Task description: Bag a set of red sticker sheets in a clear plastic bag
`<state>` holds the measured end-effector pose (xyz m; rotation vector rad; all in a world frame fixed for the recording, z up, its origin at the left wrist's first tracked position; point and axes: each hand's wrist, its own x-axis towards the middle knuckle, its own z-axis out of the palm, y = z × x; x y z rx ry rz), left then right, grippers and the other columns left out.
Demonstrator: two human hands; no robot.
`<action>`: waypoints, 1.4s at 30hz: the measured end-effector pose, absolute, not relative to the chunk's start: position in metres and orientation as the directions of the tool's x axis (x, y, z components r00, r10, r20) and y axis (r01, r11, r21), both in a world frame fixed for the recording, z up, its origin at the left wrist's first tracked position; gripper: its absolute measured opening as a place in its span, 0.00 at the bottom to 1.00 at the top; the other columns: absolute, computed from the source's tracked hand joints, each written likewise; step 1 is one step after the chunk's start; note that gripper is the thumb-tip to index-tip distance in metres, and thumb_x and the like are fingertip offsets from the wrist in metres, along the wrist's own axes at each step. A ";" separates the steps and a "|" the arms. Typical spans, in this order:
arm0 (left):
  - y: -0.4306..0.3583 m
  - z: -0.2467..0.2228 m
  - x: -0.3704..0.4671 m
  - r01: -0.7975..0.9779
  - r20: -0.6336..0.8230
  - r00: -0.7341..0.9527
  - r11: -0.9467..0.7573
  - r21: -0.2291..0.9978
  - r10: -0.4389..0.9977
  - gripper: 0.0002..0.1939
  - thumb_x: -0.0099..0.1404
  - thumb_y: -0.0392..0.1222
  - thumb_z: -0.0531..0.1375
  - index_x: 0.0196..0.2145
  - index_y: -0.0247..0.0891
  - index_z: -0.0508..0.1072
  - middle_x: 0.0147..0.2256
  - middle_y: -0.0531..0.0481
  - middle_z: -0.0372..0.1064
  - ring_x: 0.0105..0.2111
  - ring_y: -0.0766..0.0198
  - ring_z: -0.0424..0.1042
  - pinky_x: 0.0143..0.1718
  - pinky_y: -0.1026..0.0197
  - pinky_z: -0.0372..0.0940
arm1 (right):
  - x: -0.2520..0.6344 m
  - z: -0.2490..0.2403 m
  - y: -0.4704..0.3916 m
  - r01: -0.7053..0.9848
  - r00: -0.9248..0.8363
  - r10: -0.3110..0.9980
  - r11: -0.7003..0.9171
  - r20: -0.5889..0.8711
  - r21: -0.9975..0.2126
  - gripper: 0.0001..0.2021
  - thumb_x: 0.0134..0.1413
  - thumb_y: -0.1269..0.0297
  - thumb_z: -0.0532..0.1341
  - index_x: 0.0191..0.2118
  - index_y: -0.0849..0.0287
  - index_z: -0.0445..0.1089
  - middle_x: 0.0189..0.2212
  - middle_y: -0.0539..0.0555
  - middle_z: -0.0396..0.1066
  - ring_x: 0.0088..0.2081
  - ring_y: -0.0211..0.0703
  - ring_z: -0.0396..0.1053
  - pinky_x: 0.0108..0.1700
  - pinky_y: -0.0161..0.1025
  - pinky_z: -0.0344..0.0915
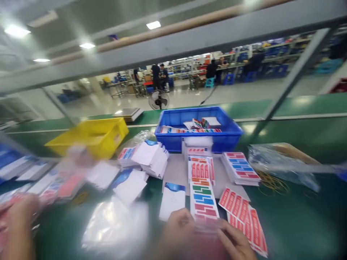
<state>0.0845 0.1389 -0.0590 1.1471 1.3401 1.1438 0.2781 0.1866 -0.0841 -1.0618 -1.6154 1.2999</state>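
a: what does the right hand (pixel 211 238) hold?

b: a sticker sheet (pixel 202 198) with green, blue and red bars, its near end pinched between thumb and fingers; the sheet runs away from the grip, lying on the green bench top (pixel 298 224). the near end is blurred, so how many sheets are pinched cannot be told.

a: and what lies just beside that grip?

b: to its right, touching or nearly touching the fingers, red label sheets (pixel 244 216) fanned at a slant. to its left, a white card with a blue top edge (pixel 172 200). beyond the held sheet, a stack of red-printed sheets (pixel 200 168), and right of that a stack of red and blue striped sheets (pixel 241 168).

a: the left hand (pixel 18 224)?

b: far left of the grip, heavily blurred; whether it is closed on anything cannot be told. blurred red and white packets (pixel 62 184) lie just beyond it, and a clear plastic bag (pixel 116 227) lies between the two hands.

a: farther out?

b: heaps of white cards (pixel 150 157) up and left of the grip, a blue bin (pixel 199 128) with more sheets straight beyond, a yellow bin (pixel 92 135) to its left, and a clear bag (pixel 282 164) with rubber bands (pixel 271 182) well to the right.
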 end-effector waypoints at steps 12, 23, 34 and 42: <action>0.132 -0.054 0.075 0.220 -0.192 0.100 0.166 0.961 0.976 0.22 0.59 0.59 0.57 0.20 0.38 0.67 0.24 0.48 0.66 0.28 0.62 0.63 0.32 0.61 0.59 | 0.281 -0.085 0.192 0.149 -0.554 0.815 0.295 0.167 -0.944 0.19 0.63 0.58 0.50 0.21 0.57 0.58 0.20 0.47 0.57 0.25 0.39 0.58 0.30 0.35 0.55; 0.139 -0.047 0.075 0.296 -0.213 0.150 0.162 0.941 0.966 0.10 0.60 0.43 0.58 0.26 0.33 0.70 0.26 0.50 0.68 0.27 0.67 0.64 0.30 0.66 0.57 | 0.271 -0.095 0.188 0.098 -0.673 0.712 0.358 0.204 -0.929 0.12 0.61 0.64 0.52 0.26 0.57 0.60 0.22 0.47 0.60 0.25 0.38 0.59 0.29 0.34 0.55; 0.137 -0.050 0.074 0.279 -0.208 0.186 0.151 0.948 0.960 0.07 0.61 0.41 0.58 0.28 0.34 0.71 0.29 0.49 0.70 0.30 0.65 0.67 0.32 0.65 0.59 | 0.264 -0.096 0.188 0.090 -0.694 0.698 0.330 0.178 -0.940 0.09 0.61 0.65 0.54 0.29 0.57 0.63 0.24 0.48 0.64 0.26 0.37 0.62 0.30 0.34 0.57; 0.136 -0.050 0.079 0.348 -0.193 0.205 0.113 0.931 0.960 0.09 0.62 0.41 0.56 0.28 0.35 0.70 0.27 0.51 0.69 0.28 0.67 0.65 0.30 0.65 0.56 | 0.258 -0.098 0.182 0.117 -0.688 0.709 0.318 0.154 -0.941 0.09 0.59 0.67 0.55 0.28 0.58 0.65 0.22 0.48 0.65 0.24 0.37 0.62 0.28 0.34 0.56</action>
